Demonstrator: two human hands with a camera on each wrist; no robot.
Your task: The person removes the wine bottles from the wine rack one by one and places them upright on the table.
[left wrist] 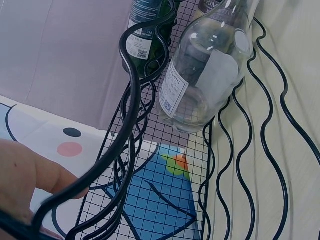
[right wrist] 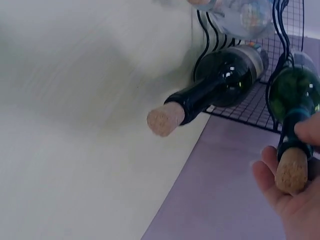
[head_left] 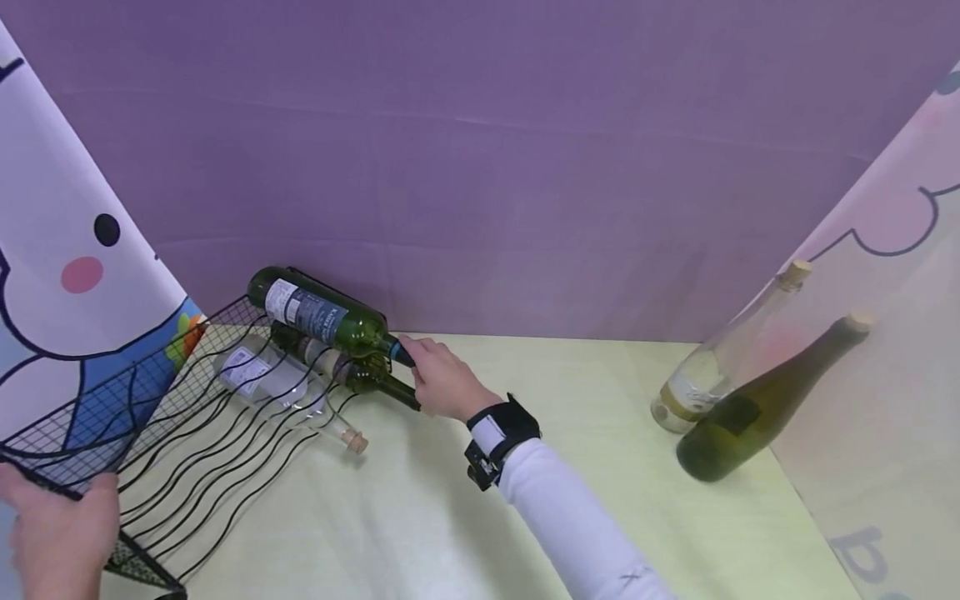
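My right hand [head_left: 452, 382] grips the dark neck of a green wine bottle [head_left: 322, 317], which lies on the upper level of a black wire wine rack [head_left: 66, 427]. Its cork [right wrist: 291, 172] shows beside my palm in the right wrist view. Just below lies a second green bottle [head_left: 365, 377], its corked neck jutting out from the rack. A clear bottle [head_left: 258, 377] with a white label lies next to that one, cork end toward the front. My left hand [head_left: 63, 529] holds the rack's near end at the left; some of its fingers are hidden.
Two corked bottles stand upright at the right: a clear bottle [head_left: 696, 385] and, in front of it, an olive-green bottle [head_left: 750, 421]. A purple backdrop [head_left: 525, 167] rises behind the pale tabletop [head_left: 600, 417]. Printed panels border the left and right sides.
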